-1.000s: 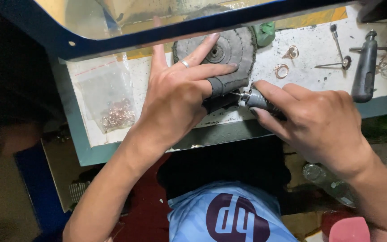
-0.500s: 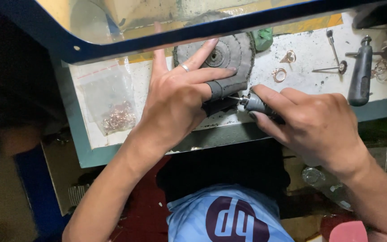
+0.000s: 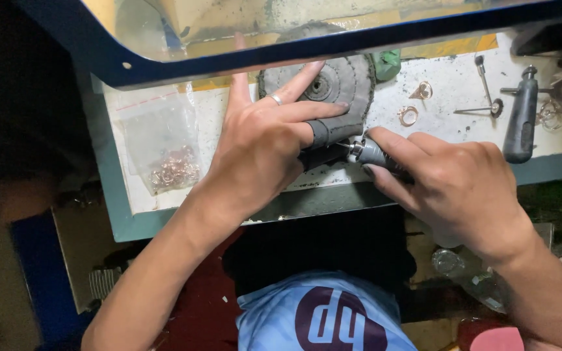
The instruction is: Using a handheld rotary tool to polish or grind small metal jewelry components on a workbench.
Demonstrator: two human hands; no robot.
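Fingers of the right hand (image 3: 453, 188) gripped a rotary tool (image 3: 373, 154), its axis pointing left at the left hand's (image 3: 265, 146) sleeved, pinched fingertips (image 3: 317, 133) touching its tip

A white-topped bench (image 3: 450, 71) carries a cloth wheel (image 3: 346, 81), a bag of what look like rings (image 3: 164, 153), loose rings (image 3: 408, 116) and a dark-handled tool (image 3: 520, 123).

- There is one view only — the camera sits on the person's head and looks straight down.
- It is close to the left hand (image 3: 265, 146) and the right hand (image 3: 453, 188), which fill the middle.
- The white bench (image 3: 450, 97) lies at the top, far from the body — the person's lap is at the bottom.
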